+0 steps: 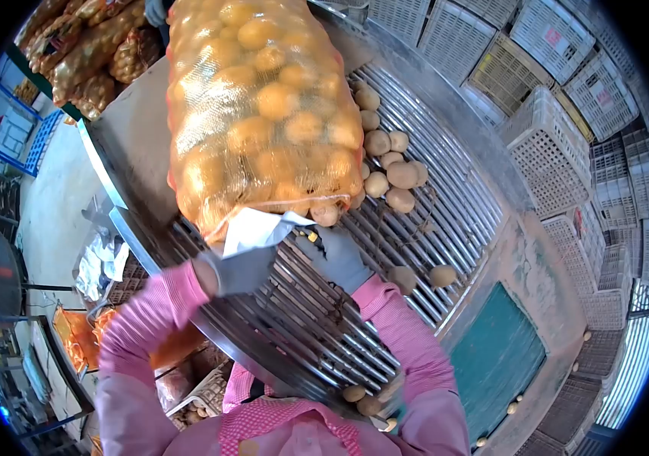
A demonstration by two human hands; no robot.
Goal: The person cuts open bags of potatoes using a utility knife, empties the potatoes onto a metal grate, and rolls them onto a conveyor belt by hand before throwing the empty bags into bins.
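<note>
While left fingers [262,261] grasp a white sheet [260,230], right fingers [320,246] sit by the mesh sack [263,114], grip unclear.

Mesh bag [267,114]: was golden orange — red along its edges
Slip [262,230]: was white
Left hand [244,271]: wore plain grey
Right hand [337,261]: wore grey — flecked black and yellow
Sleeves [409,338]: were pink, finely striped
Loose potatoes [402,175]: were tan
Near-right panel [499,346]: was green
</note>
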